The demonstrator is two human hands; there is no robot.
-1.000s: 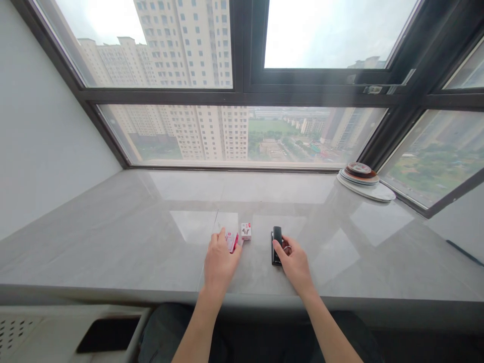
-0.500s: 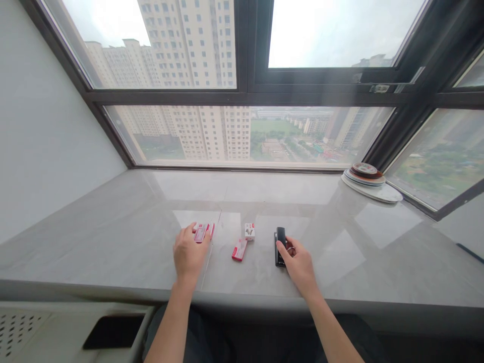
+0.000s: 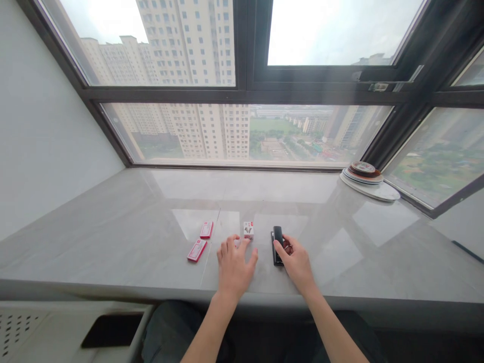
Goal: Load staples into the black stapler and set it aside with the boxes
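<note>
My right hand (image 3: pixel 299 263) is closed around a black stapler (image 3: pixel 278 246), its thumb on the top arm, with the stapler resting on the counter. My left hand (image 3: pixel 235 269) is over the counter's middle with fingers curved and apart. Just past its fingertips stands a small white box (image 3: pixel 248 230) with a dark staple-like picture on it. The red-and-white box lying there before is almost wholly hidden beneath this hand. To the left lie two flat red-and-white packs, a farther pack (image 3: pixel 206 230) and a nearer pack (image 3: pixel 197 250), close together.
A stack of plates or round mats (image 3: pixel 365 176) sits in the far right corner of the grey marbled counter (image 3: pixel 113 242). Large dark-framed windows (image 3: pixel 242 95) rise behind. Below the front edge at left is a white panel (image 3: pixel 49 330) with a dark recess.
My left hand has moved right, away from the two red-and-white packs, to the middle beside the white box. The nearer pack now lies closer to me. My right hand stays on the stapler.
</note>
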